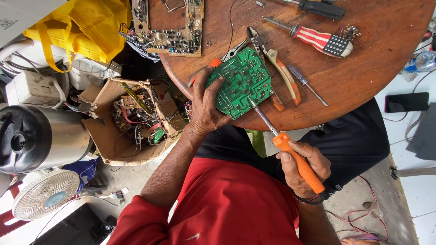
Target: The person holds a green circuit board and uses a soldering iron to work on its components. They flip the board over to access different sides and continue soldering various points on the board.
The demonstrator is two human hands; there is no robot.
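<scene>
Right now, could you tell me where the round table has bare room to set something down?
Bare wood lies right of the small blue screwdriver, below the striped screwdriver. It is crowded around the green circuit board and pliers.

Boxes, a bag and a dark screen around the table

A torn brown cardboard box [131, 122] sits left of the table, a yellow bag [86, 27] behind it, a white carton [20, 16] in the corner; a black phone [406, 102], screen dark, lies right.
</scene>
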